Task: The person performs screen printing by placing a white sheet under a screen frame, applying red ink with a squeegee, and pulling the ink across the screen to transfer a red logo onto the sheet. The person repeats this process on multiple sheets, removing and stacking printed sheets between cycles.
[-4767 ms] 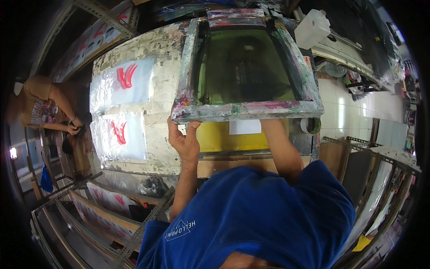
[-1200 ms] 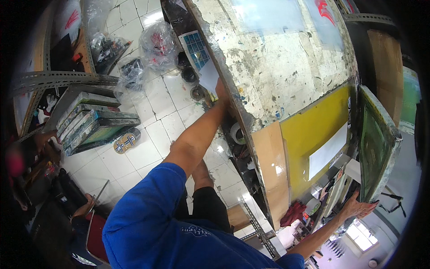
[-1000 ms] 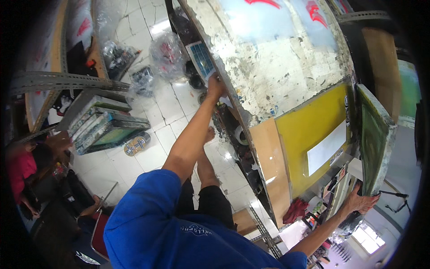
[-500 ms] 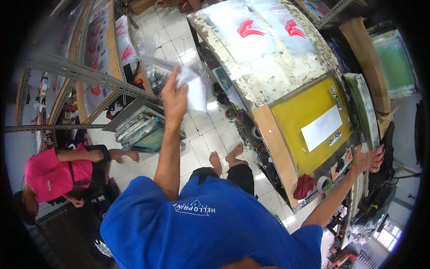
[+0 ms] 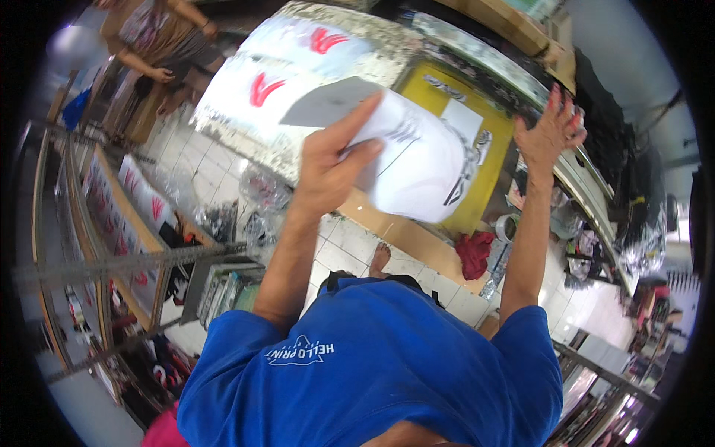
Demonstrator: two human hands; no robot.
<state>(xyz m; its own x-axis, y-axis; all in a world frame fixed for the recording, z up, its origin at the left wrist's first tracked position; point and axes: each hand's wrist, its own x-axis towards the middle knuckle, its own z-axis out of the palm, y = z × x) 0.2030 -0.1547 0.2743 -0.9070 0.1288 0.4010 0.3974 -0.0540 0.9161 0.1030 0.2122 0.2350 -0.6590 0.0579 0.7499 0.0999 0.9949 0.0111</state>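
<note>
My left hand [image 5: 335, 160] pinches a white printed sheet [image 5: 417, 167] between thumb and fingers. The sheet curls in the air, its far corner turned over to grey, and covers part of a yellow printing screen [image 5: 497, 175]. On that screen lies a smaller white paper [image 5: 463, 121], with black-and-white printed pieces around it. My right hand [image 5: 547, 141] has its fingers spread, at the upper end of a long pale frame [image 5: 592, 179] right of the screen. Whether it touches the frame I cannot tell. Sheets with red wing-like prints [image 5: 264, 90] lie on the worn table [image 5: 391, 41].
A metal rack [image 5: 134, 261] with printed sheets on boards stands at the left. Another person [image 5: 160, 37] is at the far left. A maroon cloth [image 5: 474, 253] and a tape roll [image 5: 506, 226] lie near the screen's front edge. Clear plastic [image 5: 264, 186] is heaped beside the table.
My view has turned rightward toward the table. My left hand has brought the sheet from above the floor at the left to over the table and screen. My right hand stays beside the screen.
</note>
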